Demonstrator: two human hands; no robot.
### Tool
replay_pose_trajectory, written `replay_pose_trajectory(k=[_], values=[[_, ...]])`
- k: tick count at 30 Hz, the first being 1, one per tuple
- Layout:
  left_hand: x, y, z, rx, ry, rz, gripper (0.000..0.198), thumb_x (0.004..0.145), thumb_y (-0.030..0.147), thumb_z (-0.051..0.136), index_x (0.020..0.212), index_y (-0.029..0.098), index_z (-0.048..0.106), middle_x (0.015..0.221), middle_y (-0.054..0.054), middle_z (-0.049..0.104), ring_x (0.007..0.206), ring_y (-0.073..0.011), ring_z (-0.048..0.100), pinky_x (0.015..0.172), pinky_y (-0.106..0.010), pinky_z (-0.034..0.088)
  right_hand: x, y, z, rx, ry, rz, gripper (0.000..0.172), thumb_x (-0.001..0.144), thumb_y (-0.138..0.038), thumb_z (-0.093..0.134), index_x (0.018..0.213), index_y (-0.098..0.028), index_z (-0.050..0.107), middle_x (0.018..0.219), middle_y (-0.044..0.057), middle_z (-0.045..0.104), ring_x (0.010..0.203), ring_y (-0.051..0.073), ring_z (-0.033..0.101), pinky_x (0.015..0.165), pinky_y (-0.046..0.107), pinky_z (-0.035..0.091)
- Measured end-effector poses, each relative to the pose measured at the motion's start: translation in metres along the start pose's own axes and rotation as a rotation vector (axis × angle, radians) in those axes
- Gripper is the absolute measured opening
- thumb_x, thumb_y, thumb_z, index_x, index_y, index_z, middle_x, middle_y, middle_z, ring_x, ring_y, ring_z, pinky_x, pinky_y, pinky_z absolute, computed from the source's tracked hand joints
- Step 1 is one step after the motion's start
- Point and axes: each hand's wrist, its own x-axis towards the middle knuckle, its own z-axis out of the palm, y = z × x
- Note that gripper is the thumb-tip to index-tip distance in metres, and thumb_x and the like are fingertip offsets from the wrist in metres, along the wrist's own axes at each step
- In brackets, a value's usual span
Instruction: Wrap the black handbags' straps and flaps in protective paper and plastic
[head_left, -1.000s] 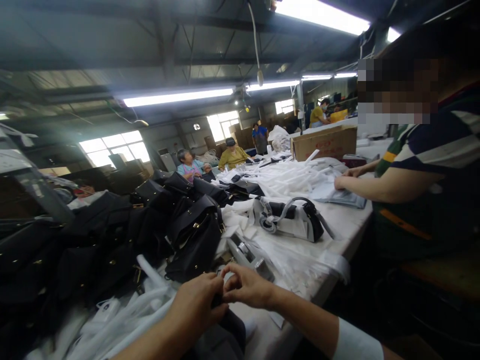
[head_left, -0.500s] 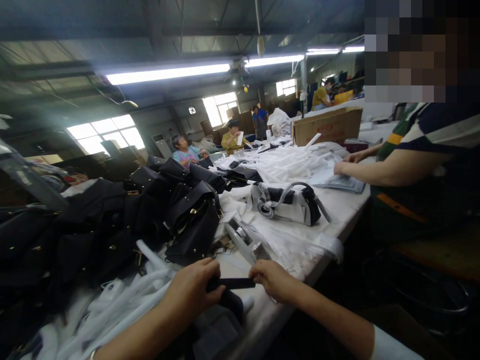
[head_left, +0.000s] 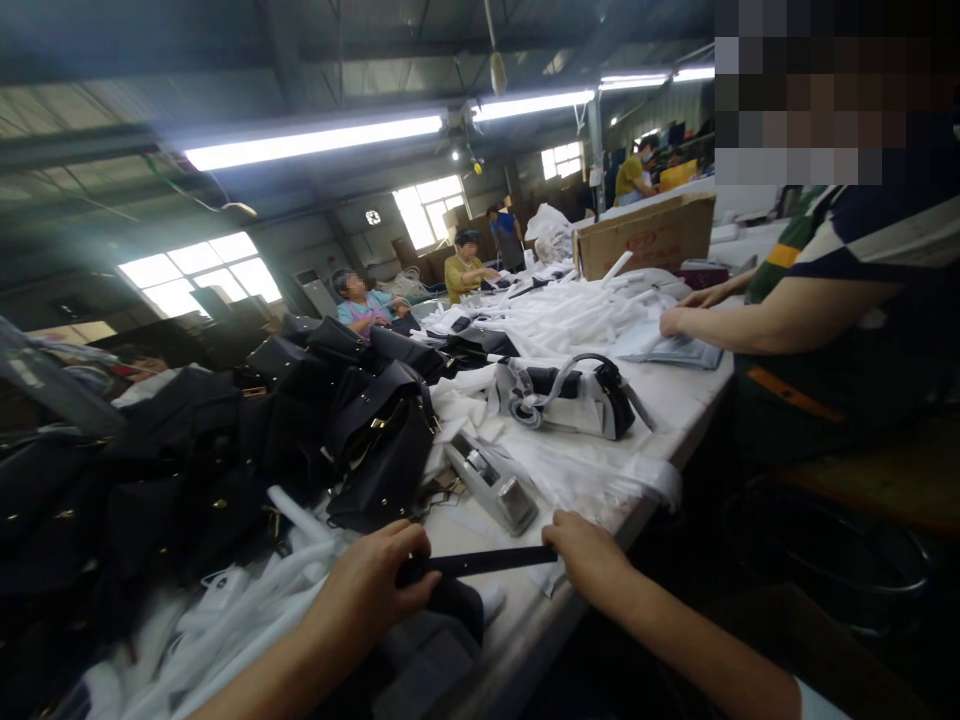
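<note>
A thin black strap (head_left: 480, 562) is stretched level between my two hands, just above the near edge of the white table (head_left: 675, 400). My left hand (head_left: 371, 590) is closed around the strap's left end, over a dark bag part (head_left: 457, 610) lying on the table. My right hand (head_left: 589, 552) pinches the right end. A grey tape dispenser (head_left: 491, 485) lies just beyond the strap.
A big heap of black handbags (head_left: 300, 430) fills the left. A bag wrapped in white paper (head_left: 570, 398) lies mid-table, with white wrapping piled beyond it and a cardboard box (head_left: 645, 235) further back. A person in a striped shirt (head_left: 847, 300) works close on the right; others sit farther off.
My hands have drawn apart from touching each other, and the black strap now spans the gap between them. My right hand slid right. The view tilted down a little.
</note>
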Motion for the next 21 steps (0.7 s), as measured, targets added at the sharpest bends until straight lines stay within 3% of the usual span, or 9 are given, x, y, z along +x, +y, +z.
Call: replay_pose_trajectory(k=[4,8,11,17,21], values=[[-0.001,-0.005,0.001,-0.035,-0.016,0.01,0.013,0.08,0.034,0.06,0.084,0.023,0.064,0.085,-0.002,0.067,0.075,-0.0186,0.062,0.067,-0.028,0.042,-0.005,-0.019,0.0,0.227,0.113,-0.253,0.052,0.08,0.004,0.042,0.117,-0.023,0.067,0.12,0.007,0.065,0.116,0.019,0.056,0.098,0.028,0.043],[-0.002,-0.006,-0.001,-0.124,-0.031,-0.006,0.017,0.079,0.034,0.064,0.092,0.023,0.066,0.093,-0.003,0.069,0.083,-0.0205,0.064,0.074,-0.028,0.046,-0.001,-0.049,0.014,0.608,0.113,-0.537,0.035,0.09,-0.017,0.056,0.124,-0.023,0.064,0.121,0.007,0.068,0.115,0.021,0.059,0.101,0.03,0.043],[-0.005,-0.008,-0.006,-0.224,-0.04,-0.096,0.031,0.071,0.034,0.072,0.1,0.023,0.065,0.102,-0.004,0.07,0.089,-0.022,0.065,0.078,-0.029,0.047,0.004,-0.066,0.024,0.74,0.052,-0.528,0.039,0.084,-0.021,0.067,0.123,-0.023,0.066,0.117,0.007,0.07,0.11,0.023,0.063,0.098,0.033,0.045],[-0.01,-0.021,-0.008,-0.491,-0.111,-0.235,0.04,0.074,0.046,0.069,0.104,0.019,0.064,0.09,-0.002,0.071,0.079,-0.0202,0.064,0.069,-0.027,0.046,0.012,-0.079,0.031,1.083,-0.012,-0.355,0.029,0.071,-0.013,0.073,0.098,-0.022,0.075,0.095,0.002,0.075,0.093,0.022,0.067,0.086,0.031,0.049],[-0.011,-0.025,-0.004,-0.511,-0.03,-0.28,0.044,0.08,0.059,0.06,0.096,0.018,0.064,0.085,-0.002,0.069,0.078,-0.0197,0.062,0.067,-0.026,0.044,0.018,-0.081,0.037,1.171,-0.091,-0.31,0.029,0.067,-0.018,0.077,0.096,-0.019,0.075,0.082,0.001,0.073,0.079,0.019,0.067,0.073,0.028,0.051]])
